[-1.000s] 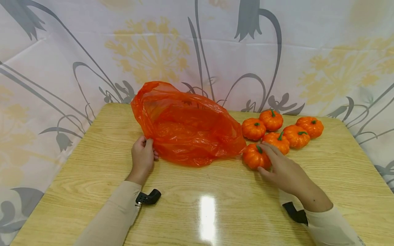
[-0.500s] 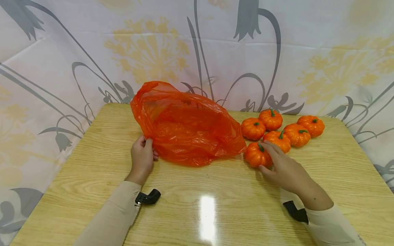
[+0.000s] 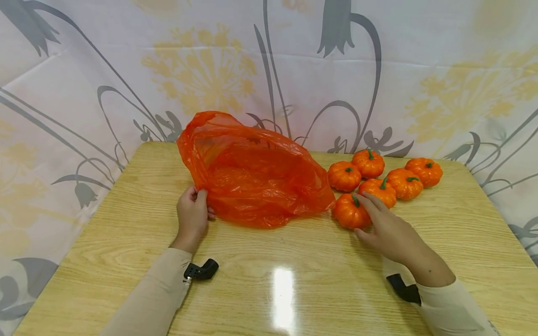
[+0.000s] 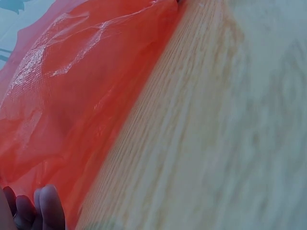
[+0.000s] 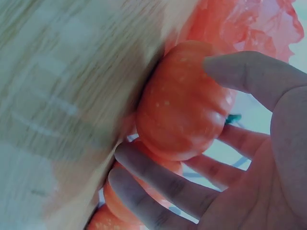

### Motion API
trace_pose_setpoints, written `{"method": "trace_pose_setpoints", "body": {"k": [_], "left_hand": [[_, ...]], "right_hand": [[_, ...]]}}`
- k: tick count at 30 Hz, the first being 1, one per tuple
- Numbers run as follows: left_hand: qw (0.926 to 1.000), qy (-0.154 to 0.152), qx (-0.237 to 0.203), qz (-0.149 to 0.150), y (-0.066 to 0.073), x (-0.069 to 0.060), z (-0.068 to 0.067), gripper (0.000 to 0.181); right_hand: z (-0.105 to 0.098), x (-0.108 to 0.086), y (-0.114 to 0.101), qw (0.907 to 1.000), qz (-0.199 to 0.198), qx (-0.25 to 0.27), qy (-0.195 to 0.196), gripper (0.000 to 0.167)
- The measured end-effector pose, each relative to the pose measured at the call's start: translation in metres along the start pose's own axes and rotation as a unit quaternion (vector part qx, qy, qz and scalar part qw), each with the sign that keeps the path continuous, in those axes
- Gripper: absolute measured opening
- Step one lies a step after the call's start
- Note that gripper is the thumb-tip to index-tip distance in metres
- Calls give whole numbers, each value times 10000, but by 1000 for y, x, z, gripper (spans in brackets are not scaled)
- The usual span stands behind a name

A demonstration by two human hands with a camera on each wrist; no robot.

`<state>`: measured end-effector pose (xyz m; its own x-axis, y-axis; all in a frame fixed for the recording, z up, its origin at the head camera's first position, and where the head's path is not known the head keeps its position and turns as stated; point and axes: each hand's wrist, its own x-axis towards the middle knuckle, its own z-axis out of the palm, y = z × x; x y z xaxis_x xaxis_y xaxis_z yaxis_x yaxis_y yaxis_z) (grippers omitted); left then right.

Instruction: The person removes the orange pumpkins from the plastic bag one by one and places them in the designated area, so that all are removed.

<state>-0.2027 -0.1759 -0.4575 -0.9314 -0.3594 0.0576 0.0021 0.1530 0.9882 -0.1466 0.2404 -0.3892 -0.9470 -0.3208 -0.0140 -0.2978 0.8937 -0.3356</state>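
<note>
An orange plastic bag [image 3: 260, 186] lies spread on the table, its mouth gaping. My left hand [image 3: 194, 212] pinches the bag's left edge between thumb and fingers; a few fingertips [image 4: 52, 206] show beside the film in the left wrist view. At the bag's right corner sits a small orange pumpkin [image 3: 350, 212] with a green stem. My right hand [image 3: 391, 233] holds it, thumb on the near side and fingers over and behind. In the right wrist view the thumb lies on the pumpkin [image 5: 182, 105], with the other fingers spread past its far side.
Several more small pumpkins stand close behind and right of the held one: one [image 3: 343, 176] by the bag, others [image 3: 368, 163] [image 3: 380, 192] [image 3: 404, 184] [image 3: 423, 171] farther right. The wooden table [image 3: 252, 280] ends at a flower-patterned cloth [image 3: 269, 70].
The pumpkin under my right hand has shifted slightly right and away from me, nudging the pumpkins behind it. My left hand and the bag have stayed in place.
</note>
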Motion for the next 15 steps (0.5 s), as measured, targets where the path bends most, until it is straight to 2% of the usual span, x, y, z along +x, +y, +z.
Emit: {"method": "trace_pose_setpoints", "body": {"k": [4, 7, 11, 13, 15], "left_hand": [[10000, -11, -83, -17, -1, -1, 0, 17], [9997, 110, -214, -38, -2, -1, 0, 9], [9965, 607, -576, 87, -3, -2, -1, 10], [9911, 900, -958, 232, -2, -3, -1, 15], [9834, 1145, -1310, 514, -1, -5, -3, 19]], "right_hand": [[-4, -2, -1, 10000, 52, -64, 39, 79], [-7, -3, -4, 9996, 234, -89, 115, 76], [-11, -4, -9, 9976, 561, -38, 405, 68], [-11, -4, -12, 9959, 625, 24, 661, 65], [-9, -4, -15, 9938, 509, 85, 980, 60]]}}
